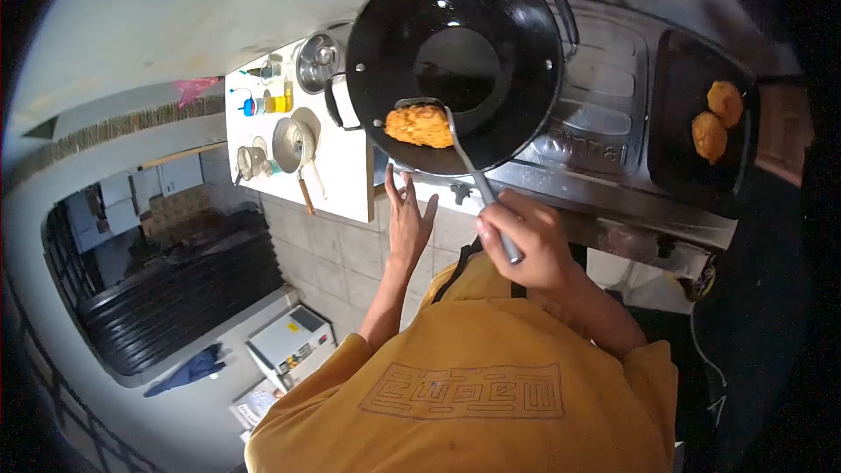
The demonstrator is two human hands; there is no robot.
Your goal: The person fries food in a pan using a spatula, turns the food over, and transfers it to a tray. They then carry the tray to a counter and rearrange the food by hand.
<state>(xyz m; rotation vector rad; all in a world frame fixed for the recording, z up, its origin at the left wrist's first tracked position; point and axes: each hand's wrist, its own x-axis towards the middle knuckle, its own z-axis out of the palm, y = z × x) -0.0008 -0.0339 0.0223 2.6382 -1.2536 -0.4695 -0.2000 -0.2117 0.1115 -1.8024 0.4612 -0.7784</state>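
A: Where is the fritter [419, 126] to be found now?

B: It is carried on the turner [474, 173], inside the wok [385, 35], by the left part of the near rim. Whether the wok's wall is touched cannot be told.

A: And how are the fingers kept?

B: The turner's handle is gripped by the right hand [530, 236], with the fingers closed around it. By the left hand [408, 221] nothing is seen to be held; its fingers are spread well apart, just beside the near right corner of the counter [342, 188].

A: What could go wrong from here?

B: If the turner is tilted, the fritter could be dropped into the oil [455, 68] at the wok's bottom. A splash might then be caused, and the left hand could be reached by it. The spread fingers might also be burned, if the wok's rim, presumably hot, is brushed.

A: How does the fritter look?

B: It is oblong and orange-brown, with a rough, lumpy surface and uneven edges. A similar colour is shown by the two pieces [710, 137] near the right edge of the tray [681, 92]. The underside is hidden.
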